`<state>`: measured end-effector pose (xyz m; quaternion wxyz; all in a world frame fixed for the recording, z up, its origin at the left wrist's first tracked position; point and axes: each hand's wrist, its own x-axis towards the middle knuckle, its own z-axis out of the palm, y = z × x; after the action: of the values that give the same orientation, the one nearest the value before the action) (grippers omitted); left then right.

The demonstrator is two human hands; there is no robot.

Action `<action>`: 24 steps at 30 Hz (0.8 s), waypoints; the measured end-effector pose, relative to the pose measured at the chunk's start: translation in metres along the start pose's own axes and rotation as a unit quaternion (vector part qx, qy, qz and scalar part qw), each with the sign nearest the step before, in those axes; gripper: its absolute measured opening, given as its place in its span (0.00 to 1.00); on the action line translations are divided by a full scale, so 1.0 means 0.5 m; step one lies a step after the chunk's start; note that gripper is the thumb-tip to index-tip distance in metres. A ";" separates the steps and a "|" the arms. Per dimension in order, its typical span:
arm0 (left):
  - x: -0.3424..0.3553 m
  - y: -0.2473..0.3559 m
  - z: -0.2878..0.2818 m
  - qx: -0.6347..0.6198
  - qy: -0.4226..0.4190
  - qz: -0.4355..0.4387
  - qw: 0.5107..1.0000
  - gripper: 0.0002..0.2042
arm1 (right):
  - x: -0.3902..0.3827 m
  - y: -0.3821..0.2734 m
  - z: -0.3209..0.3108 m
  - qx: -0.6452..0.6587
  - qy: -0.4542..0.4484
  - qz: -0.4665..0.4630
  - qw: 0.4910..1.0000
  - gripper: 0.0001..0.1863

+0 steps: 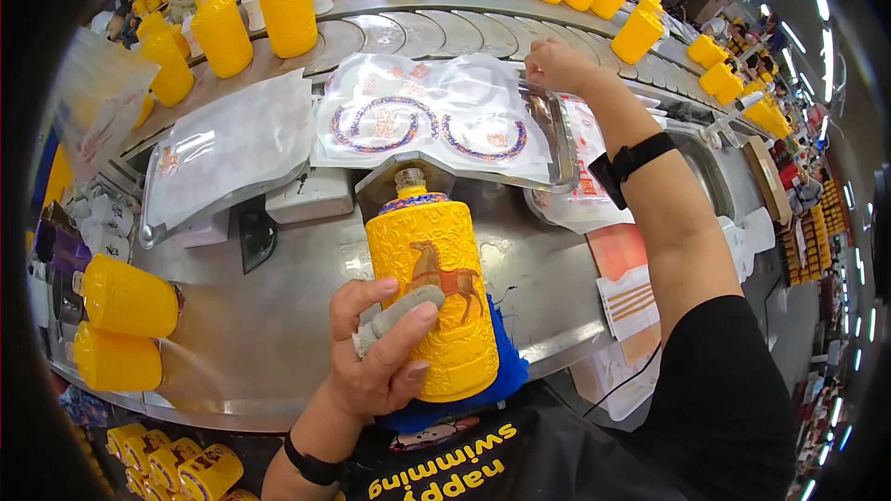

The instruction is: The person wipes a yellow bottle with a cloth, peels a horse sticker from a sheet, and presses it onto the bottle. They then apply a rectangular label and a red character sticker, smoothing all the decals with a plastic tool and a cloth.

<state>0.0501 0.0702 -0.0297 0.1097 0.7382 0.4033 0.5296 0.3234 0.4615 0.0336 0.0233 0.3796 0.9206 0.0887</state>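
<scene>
A yellow embossed bottle (445,232) with a brown horse picture and a clear glass neck leans upright against a blue cloth (509,357) close to my body. My left hand (385,353) is closed around its lower left side, with a grey wrap on one finger lying against the horse. A purple-and-orange patterned band circles the bottle's shoulder. My right hand (557,67) reaches far right with curled fingers, beyond the metal tray (562,144) and by the conveyor's near edge. What it holds, if anything, is hidden. Wet decal sheets (418,111) with curved patterned strips cover the tray.
Another tray with white sheets (232,144) is at the left. Two yellow bottles (121,297) lie at the table's left edge. Behind the trays runs a slatted conveyor (408,34) carrying several yellow bottles (286,11). A metal sink (710,176) stands at the right.
</scene>
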 end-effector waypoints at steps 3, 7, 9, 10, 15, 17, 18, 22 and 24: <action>0.006 0.005 -0.001 0.008 0.007 0.002 1.000 0.18 | -0.036 -0.040 -0.037 0.001 0.029 0.028 0.999 0.07; 0.029 0.021 -0.022 -0.013 -0.024 -0.032 0.999 0.18 | -0.122 -0.159 -0.113 0.144 0.164 -0.013 0.976 0.05; 0.049 0.034 -0.033 0.012 0.006 -0.049 0.999 0.17 | -0.186 -0.239 -0.148 0.263 0.223 -0.023 0.938 0.05; 0.061 0.039 -0.039 0.029 0.044 -0.057 0.997 0.17 | -0.214 -0.286 -0.157 0.337 0.264 -0.041 0.903 0.06; 0.102 0.077 -0.006 -0.015 0.007 -0.154 0.988 0.11 | -0.326 -0.490 -0.167 0.557 0.267 -0.060 0.784 0.05; 0.104 0.085 0.008 -0.085 -0.001 -0.193 0.977 0.10 | -0.342 -0.533 -0.160 0.594 0.272 -0.044 0.756 0.05; 0.102 0.088 0.011 -0.143 -0.013 -0.223 0.964 0.08 | -0.350 -0.545 -0.158 0.608 0.265 -0.027 0.748 0.05; 0.096 0.097 0.006 -0.060 0.019 -0.133 0.989 0.05 | -0.389 -0.540 -0.169 0.567 0.241 -0.011 0.788 0.06; 0.095 0.109 -0.009 0.022 -0.005 -0.089 0.996 0.05 | -0.401 -0.529 -0.178 0.465 0.288 -0.014 0.837 0.08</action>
<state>0.0776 0.0676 0.0372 0.1424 0.7042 0.4784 0.5049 0.2723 0.1235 0.0685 -0.4204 0.2900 0.8241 -0.2449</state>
